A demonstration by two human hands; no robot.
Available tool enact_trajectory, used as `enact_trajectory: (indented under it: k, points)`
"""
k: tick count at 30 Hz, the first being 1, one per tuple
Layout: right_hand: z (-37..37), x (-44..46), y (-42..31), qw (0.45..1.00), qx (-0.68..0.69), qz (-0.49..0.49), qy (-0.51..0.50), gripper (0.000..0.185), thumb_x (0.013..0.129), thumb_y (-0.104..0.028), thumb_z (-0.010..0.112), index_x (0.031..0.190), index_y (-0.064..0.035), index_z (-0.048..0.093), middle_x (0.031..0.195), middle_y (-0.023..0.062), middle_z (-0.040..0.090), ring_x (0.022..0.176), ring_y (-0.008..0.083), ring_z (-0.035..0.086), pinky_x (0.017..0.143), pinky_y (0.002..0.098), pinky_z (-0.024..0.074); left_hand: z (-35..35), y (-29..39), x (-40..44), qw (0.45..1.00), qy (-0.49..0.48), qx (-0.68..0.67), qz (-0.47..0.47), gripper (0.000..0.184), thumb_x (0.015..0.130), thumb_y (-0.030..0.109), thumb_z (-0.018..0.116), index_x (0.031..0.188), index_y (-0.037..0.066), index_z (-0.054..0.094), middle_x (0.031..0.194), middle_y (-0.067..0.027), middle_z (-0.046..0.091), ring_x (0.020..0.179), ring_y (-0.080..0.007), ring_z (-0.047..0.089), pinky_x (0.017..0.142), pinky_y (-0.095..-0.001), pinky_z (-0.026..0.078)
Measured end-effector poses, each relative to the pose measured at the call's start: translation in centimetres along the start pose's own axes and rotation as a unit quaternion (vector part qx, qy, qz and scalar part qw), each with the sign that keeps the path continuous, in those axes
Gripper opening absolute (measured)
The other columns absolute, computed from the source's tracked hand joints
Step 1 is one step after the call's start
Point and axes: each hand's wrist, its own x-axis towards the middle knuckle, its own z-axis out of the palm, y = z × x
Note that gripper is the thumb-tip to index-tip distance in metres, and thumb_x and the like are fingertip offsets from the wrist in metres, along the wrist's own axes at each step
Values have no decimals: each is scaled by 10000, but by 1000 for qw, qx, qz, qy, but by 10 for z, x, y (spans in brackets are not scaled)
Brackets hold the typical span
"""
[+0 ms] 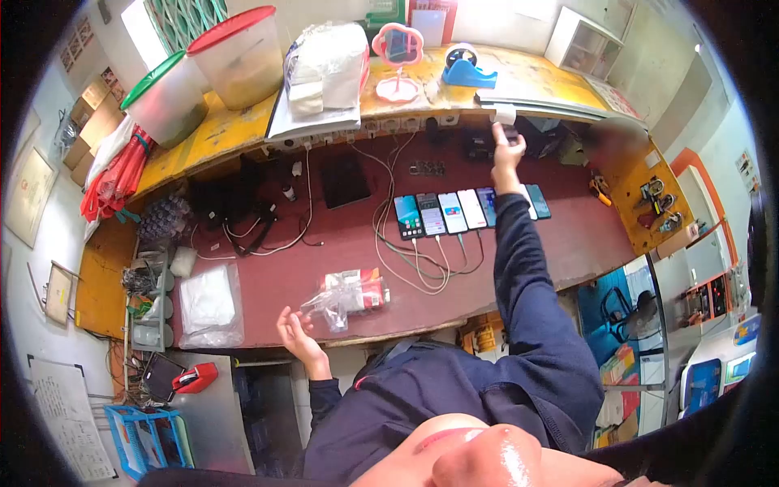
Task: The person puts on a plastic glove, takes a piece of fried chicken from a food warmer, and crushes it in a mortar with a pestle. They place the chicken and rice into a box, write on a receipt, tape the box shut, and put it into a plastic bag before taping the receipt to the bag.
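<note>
My right hand (507,156) reaches far across the desk, just below the shelf edge. Its fingers are bent around something small and dark, partly hidden by the hand, and a white piece like a paper roll (504,110) is at the fingertips. My left hand (300,341) hangs by the desk's front edge with its fingers apart and nothing in them. Near it lie a clear plastic bag (331,312) and a red and white box (367,287). A row of several phones (453,213) lies beneath my right forearm, some with cables plugged in.
The yellow shelf (428,66) carries two lidded tubs (239,65), a stack of white packs (329,73), a pink mirror (398,45) and a blue tape dispenser (469,75). Loose cables (381,231) cross the desk. A white plastic-wrapped pack (209,299) lies left.
</note>
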Motion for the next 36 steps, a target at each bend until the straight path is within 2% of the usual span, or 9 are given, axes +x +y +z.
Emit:
enact_trajectory:
  k: [3, 7, 12, 17, 20, 24, 28, 32, 36]
  points:
    - [-14, 51, -12, 978, 40, 140, -148, 895, 774, -410, 735, 1420, -28, 248, 1282, 147, 495, 1010, 263, 563, 835, 368, 455, 16, -7, -18, 1000, -1, -6, -10, 218, 964, 185, 498, 1150, 77, 533, 915, -13, 561, 732, -74, 539, 641, -210, 421]
    - [9, 18, 17, 955, 95, 94, -266, 131, 830, -134, 642, 940, -76, 600, 748, 20, 603, 539, 125, 542, 440, 260, 390, 44, -7, -29, 998, -56, -14, -9, 207, 958, 196, 508, 1129, 85, 550, 900, -5, 574, 734, -58, 535, 649, -207, 419]
    - [-32, -203, -39, 751, 53, -41, -657, 144, 835, -177, 676, 866, -43, 633, 739, 16, 614, 672, 78, 556, 586, 258, 459, 116, 12, -40, 940, -331, 70, -43, 333, 970, 321, 499, 1082, 15, 566, 916, -34, 597, 799, -73, 561, 691, -224, 443]
    - [-62, -255, -102, 671, 85, -6, -736, 245, 831, -211, 679, 978, -34, 595, 652, 15, 569, 589, 81, 510, 539, 276, 416, 157, 12, -32, 940, -325, -16, -104, 470, 983, 354, 457, 1276, -12, 484, 1163, -126, 590, 1013, -127, 576, 830, -256, 470]
    - [-64, -204, -132, 588, -3, -188, -787, 240, 819, -168, 695, 995, -26, 613, 652, 9, 576, 603, 72, 527, 551, 263, 446, 173, 29, -35, 941, -310, -132, -23, 518, 991, 341, 425, 1380, 2, 374, 1242, -161, 558, 1073, -186, 579, 885, -298, 477]
    - [-32, -88, -153, 723, -35, -398, -564, 144, 724, -131, 715, 835, -48, 676, 773, 77, 645, 735, 200, 633, 681, 324, 508, 148, 21, -12, 938, -299, -167, -45, 489, 998, 322, 399, 1369, 5, 380, 1053, -146, 626, 998, -241, 618, 849, -368, 515]
    - [38, 84, -133, 844, -187, -400, -306, 595, 719, -274, 784, 1208, -77, 509, 1032, 135, 609, 965, 245, 595, 834, 374, 471, 125, 7, -20, 954, -251, -152, -66, 435, 1000, 286, 393, 1315, -10, 437, 899, -109, 630, 884, -231, 642, 805, -361, 530]
    - [70, 162, -113, 839, -79, -177, -509, 863, 657, -346, 830, 1364, -100, 402, 1274, 150, 522, 1161, 266, 500, 998, 364, 376, 114, -18, -43, 966, -183, -147, -108, 424, 993, 276, 404, 1303, -11, 446, 891, -109, 628, 852, -221, 634, 768, -364, 539]
    - [81, 158, -111, 858, -148, -150, -468, 814, 600, -451, 836, 1268, -101, 528, 1205, 157, 566, 1085, 261, 550, 934, 350, 428, 108, -36, -59, 970, -155, -128, -136, 426, 982, 282, 431, 1300, 0, 456, 902, -107, 625, 841, -222, 633, 740, -371, 549]
